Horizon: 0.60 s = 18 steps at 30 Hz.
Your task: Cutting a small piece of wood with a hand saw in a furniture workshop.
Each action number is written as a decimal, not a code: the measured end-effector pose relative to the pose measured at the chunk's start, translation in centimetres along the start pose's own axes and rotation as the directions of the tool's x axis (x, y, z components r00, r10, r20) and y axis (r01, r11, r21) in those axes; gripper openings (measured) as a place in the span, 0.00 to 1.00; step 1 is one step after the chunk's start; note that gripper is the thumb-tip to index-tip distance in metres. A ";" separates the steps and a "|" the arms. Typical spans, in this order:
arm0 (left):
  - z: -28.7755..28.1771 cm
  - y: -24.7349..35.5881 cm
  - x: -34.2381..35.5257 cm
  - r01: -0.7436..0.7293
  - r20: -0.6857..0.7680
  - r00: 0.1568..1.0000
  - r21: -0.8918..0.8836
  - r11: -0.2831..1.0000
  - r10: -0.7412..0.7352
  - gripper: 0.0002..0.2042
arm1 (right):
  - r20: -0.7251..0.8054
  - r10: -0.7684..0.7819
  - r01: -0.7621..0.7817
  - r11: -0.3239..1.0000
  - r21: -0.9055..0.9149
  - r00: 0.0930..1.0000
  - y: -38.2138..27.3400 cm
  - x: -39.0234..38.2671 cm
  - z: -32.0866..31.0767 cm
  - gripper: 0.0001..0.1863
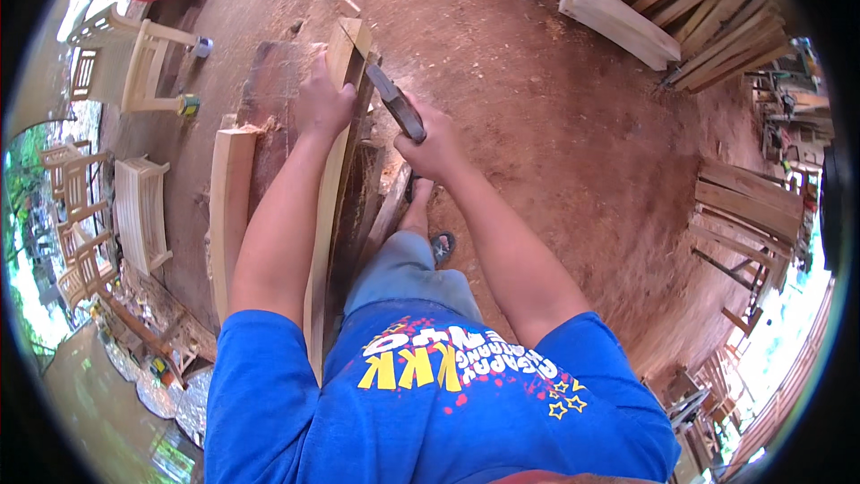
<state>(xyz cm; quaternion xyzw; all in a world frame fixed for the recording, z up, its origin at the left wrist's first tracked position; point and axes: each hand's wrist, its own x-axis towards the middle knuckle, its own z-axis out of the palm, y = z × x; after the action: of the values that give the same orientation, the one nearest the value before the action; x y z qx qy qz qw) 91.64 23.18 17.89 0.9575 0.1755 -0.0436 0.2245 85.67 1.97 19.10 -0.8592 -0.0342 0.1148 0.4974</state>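
Observation:
A long pale wooden beam (333, 181) lies lengthwise in front of me, its far end standing out past my hands. My left hand (324, 106) is closed round the beam near that end, thumb on the upper face. In my right hand (434, 145) is the dark handle of a handsaw (394, 100). Its thin blade, seen almost edge-on, reaches to the top of the beam's far end, just beyond my left hand. Whether the teeth have cut into the wood cannot be made out.
Another squared beam (232, 188) lies to the left, beside a dark worn board (270, 81). Stacked planks (717, 18) stand at the far right, more boards (748, 206) at the right. Wooden chairs (81, 184) and a slatted bench (143, 213) stand left. Shavings dot the earthen floor.

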 end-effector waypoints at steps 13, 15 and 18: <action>1.6 -0.3 1.3 -0.003 0.036 0.999 0.022 1.000 0.002 0.38 | 0.088 0.064 -0.071 0.995 0.074 0.994 -0.2 -1.2 -0.2 0.36; 1.6 -0.6 1.6 0.015 0.020 1.000 0.012 1.000 -0.015 0.37 | 0.082 0.096 -0.095 0.995 -0.009 0.992 0.5 -6.6 -1.7 0.37; 0.3 -2.2 1.1 -0.014 0.052 0.999 0.100 0.995 0.009 0.34 | 0.070 0.142 -0.144 0.989 0.015 0.987 0.8 -17.5 -4.9 0.38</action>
<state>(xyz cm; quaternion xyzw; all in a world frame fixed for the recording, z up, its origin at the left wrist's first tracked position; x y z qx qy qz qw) 91.82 25.28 16.56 0.9671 0.1619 -0.0757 0.1809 69.71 -5.61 23.57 -0.8500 0.0118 0.1799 0.4950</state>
